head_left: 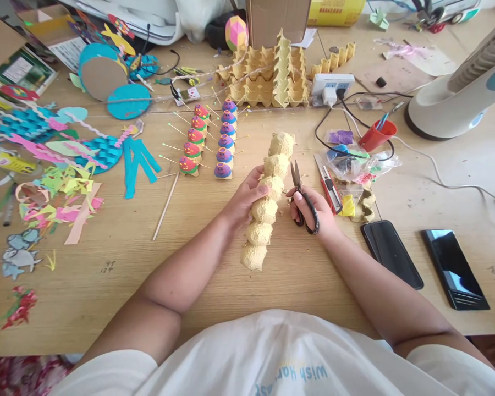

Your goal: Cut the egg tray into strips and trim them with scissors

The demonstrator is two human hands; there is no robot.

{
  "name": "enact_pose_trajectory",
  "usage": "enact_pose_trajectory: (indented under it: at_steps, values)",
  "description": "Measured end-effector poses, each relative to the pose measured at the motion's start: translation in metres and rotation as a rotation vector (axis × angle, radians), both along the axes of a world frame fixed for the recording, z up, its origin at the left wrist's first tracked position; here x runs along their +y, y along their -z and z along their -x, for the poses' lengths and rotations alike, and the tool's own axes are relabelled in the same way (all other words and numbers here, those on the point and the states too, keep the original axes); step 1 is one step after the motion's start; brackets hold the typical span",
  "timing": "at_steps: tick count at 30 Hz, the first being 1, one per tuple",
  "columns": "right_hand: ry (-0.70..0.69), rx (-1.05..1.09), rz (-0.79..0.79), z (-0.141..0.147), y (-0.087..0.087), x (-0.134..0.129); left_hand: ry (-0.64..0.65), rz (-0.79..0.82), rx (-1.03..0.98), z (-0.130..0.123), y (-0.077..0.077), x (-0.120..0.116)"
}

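Observation:
My left hand [247, 199] grips a yellowish strip cut from an egg carton [265, 210], a row of several rounded cups with the domes facing up. Its thumb lies across the upper side, and the other fingers are partly hidden behind the strip. Just right of the strip, my right hand [313, 212] holds black-handled scissors [301, 198], blades pointing away from me and slightly apart. The blades do not touch the strip. Beyond my hands stand two painted egg-carton caterpillars, one red and green [194, 137], one purple and blue [226, 138], with pins stuck in them.
Egg-carton trays [268, 74] lie at the back. To the right are a utility knife [329, 184], a red cup [377, 135], a power strip [332, 83], cables and two phones, one here [456, 269]. Paper scraps [61, 192] and a thin stick [165, 207] lie left.

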State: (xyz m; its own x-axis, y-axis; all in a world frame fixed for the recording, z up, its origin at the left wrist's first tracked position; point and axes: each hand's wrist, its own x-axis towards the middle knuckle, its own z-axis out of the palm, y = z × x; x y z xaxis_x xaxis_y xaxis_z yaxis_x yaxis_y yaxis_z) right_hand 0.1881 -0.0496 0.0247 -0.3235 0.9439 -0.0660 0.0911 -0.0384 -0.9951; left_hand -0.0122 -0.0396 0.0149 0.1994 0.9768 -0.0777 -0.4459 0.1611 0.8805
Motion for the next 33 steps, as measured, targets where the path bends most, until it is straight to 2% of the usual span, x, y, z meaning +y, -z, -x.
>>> enact_pose_trajectory:
  at_steps: [6, 18, 25, 33]
  values:
    - [0.002, 0.005, 0.004, 0.0, -0.0006, 0.0002, 0.065, -0.033, -0.11, 0.0, -0.0026, 0.0024]
    - [-0.007, -0.038, 0.044, 0.0029, -0.0019, 0.0014, 0.023, 0.085, -0.171, 0.0036, -0.0074, 0.0039]
    - [-0.057, -0.026, 0.056, 0.0026, -0.0025, -0.0002, -0.059, 0.146, -0.055, 0.0048, -0.0033, 0.0065]
    - [-0.112, -0.025, 0.013, 0.003, 0.0007, -0.0017, -0.112, 0.251, -0.04, 0.005, -0.0012, 0.0029]
